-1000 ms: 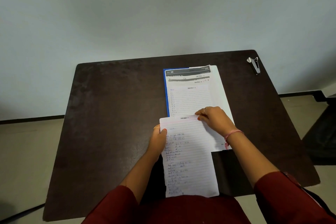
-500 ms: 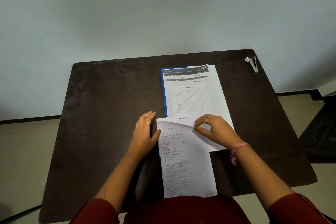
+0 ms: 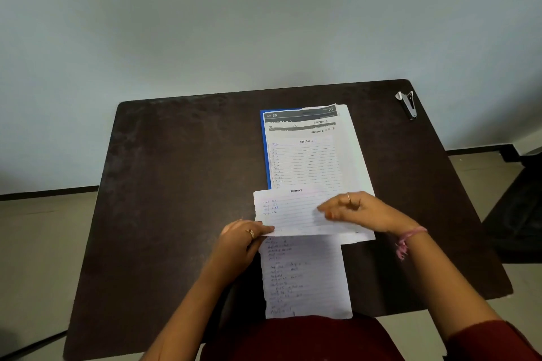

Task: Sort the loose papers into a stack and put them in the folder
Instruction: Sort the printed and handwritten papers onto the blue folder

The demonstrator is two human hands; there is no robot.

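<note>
A blue folder (image 3: 266, 152) lies open on the dark table (image 3: 176, 199), with a stack of lined and printed papers (image 3: 308, 155) on it. At the stack's near end a lined sheet (image 3: 290, 214) headed "Section" is lifted. My left hand (image 3: 240, 243) pinches its near left edge. My right hand (image 3: 360, 211) holds its right side; the fingers are blurred. Under the lifted sheet, a handwritten lined sheet (image 3: 305, 278) lies flat and reaches past the table's near edge.
A metal staple remover (image 3: 407, 104) lies at the table's far right corner. A pale wall stands behind the table. A dark object (image 3: 519, 208) sits on the floor at the right.
The top lined sheet has been peeled up from the handwritten one. My left hand moved from the table beside the papers onto the sheet's left edge. My right hand shifted right with it.
</note>
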